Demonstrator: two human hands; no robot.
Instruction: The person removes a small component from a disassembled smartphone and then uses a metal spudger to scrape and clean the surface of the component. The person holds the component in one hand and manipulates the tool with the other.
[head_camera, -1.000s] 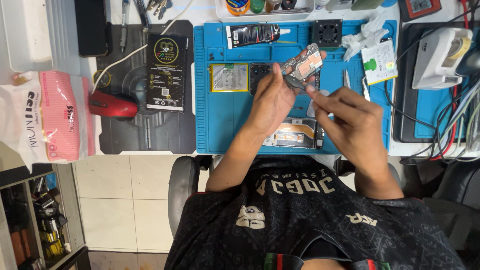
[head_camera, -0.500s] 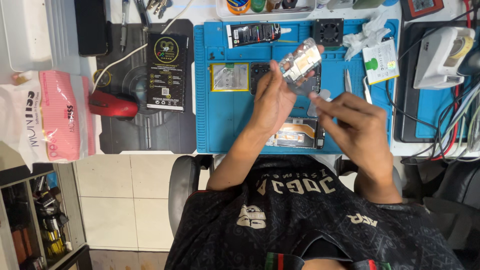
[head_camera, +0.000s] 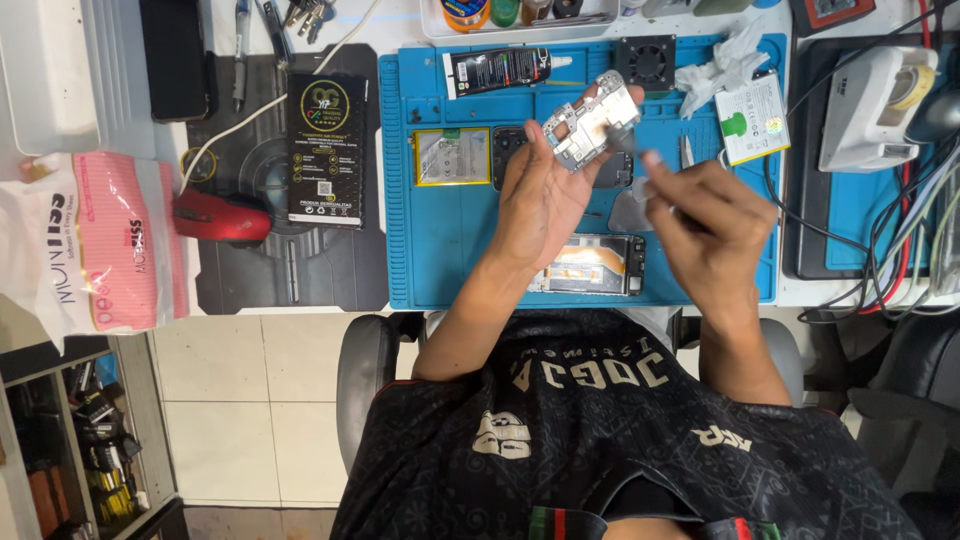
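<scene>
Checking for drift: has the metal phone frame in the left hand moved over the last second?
Barely: the metal phone frame in the left hand has edged slightly up, nearer the black tube on the blue mat.

Bright, even overhead light fell on the table (head_camera: 300, 290), with only soft, short shadows. The right hand (head_camera: 705, 215) was slightly blurred. Straight edges bowed near the corners, and the lower left was dimmer.

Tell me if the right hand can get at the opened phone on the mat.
Probably yes. The opened phone lies bare on the blue mat, just below and between both hands; the right hand hovers beside it, though it seems to pinch a small tool.
</scene>
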